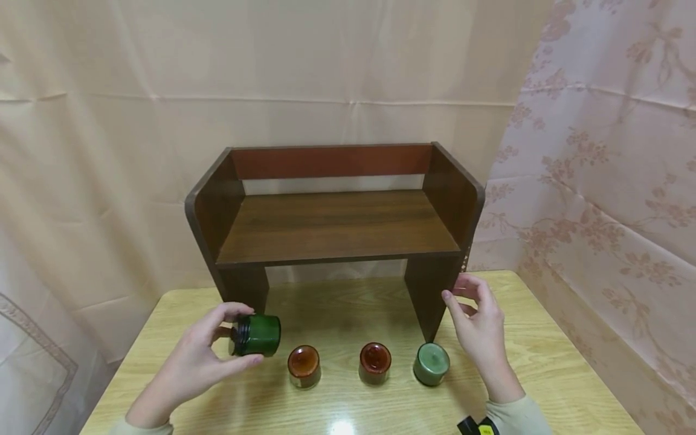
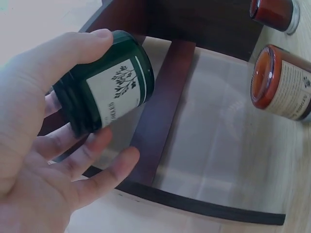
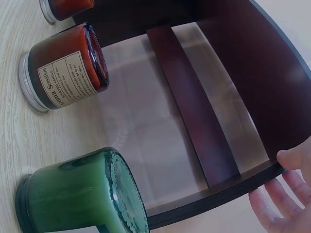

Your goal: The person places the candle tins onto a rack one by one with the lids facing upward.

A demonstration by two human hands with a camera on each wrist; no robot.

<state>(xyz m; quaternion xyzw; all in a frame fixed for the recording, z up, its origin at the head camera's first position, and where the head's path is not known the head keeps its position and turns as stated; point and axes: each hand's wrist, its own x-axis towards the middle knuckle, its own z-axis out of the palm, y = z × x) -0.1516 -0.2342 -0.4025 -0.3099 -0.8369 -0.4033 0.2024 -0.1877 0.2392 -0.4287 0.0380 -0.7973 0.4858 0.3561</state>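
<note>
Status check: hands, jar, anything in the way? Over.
Left hand grips dark green jar, tilted sideways. Right hand beside shelf, contact unclear. Three other jars near shelf front, possible obstacles.

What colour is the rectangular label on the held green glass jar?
The rectangular label is white; the left wrist view shows it best.

Light wood-grain table (image 1: 549, 356) sits before a creased beige curtain (image 1: 353, 66), pale pink floral curtain (image 1: 614, 181) on the right, whitish cloth (image 1: 27, 368) lower left, bright glare (image 1: 342, 427) on the table.
</note>
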